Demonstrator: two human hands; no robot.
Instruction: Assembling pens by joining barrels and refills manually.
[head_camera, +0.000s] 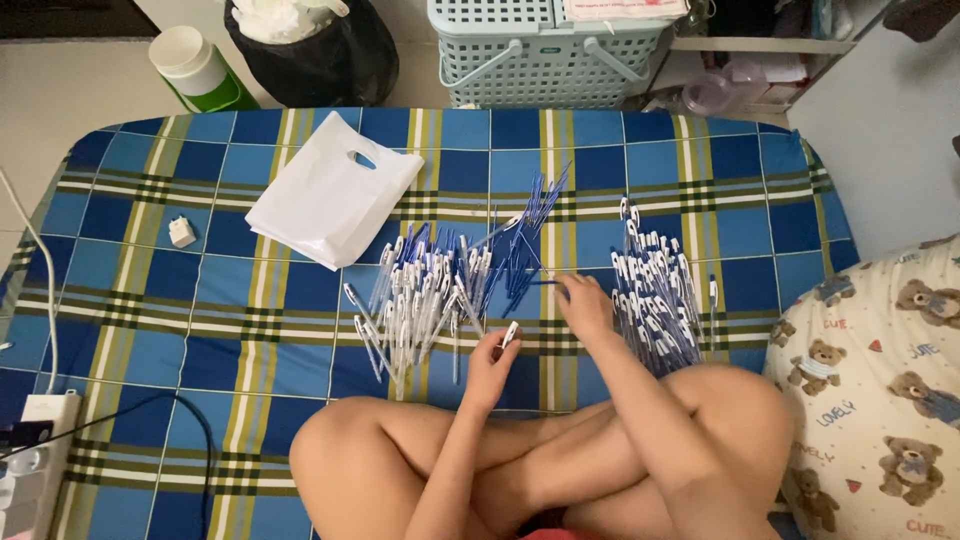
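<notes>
Blue refill (540, 282) tip hidden by right hand (585, 305)

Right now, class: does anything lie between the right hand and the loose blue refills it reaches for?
Nothing visible does. The right hand already touches a blue refill at the edge of the refill pile; only bare checked sheet surrounds it.
</notes>
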